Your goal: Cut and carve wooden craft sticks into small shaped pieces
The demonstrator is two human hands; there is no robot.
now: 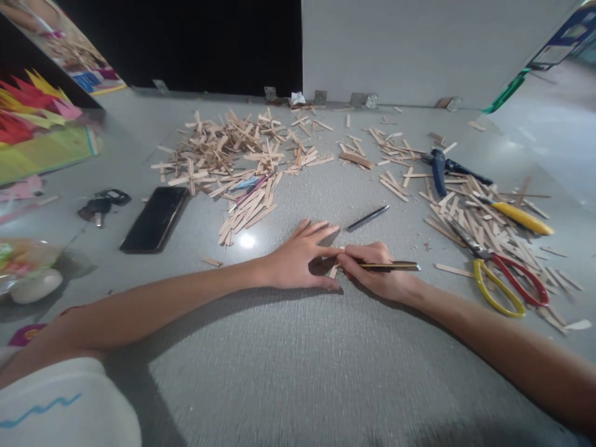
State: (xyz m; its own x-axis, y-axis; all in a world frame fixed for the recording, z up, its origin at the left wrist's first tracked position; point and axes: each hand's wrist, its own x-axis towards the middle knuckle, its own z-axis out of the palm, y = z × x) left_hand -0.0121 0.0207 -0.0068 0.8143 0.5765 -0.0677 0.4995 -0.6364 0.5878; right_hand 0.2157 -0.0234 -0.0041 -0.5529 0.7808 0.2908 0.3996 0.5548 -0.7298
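In the middle of the grey table, my right hand (372,273) is closed round a dark pencil (400,266) in a writing grip. Its fingertips rest by a small wooden stick (334,270) on the tabletop, partly hidden between my hands. My left hand (298,256) lies on the table with its fingers spread. Its forefinger and thumb reach to either end of the stick, the forefinger close to the right fingertips. Just beyond my hands lies a dark pen (367,218).
Wooden sticks (223,146) are heaped at the back left. More sticks lie at the right under red-and-yellow-handled scissors (488,254), a yellow-handled tool (521,217) and dark blue pliers (438,172). At the left are a phone (156,219) and keys (99,208). A panel (419,49) stands behind.
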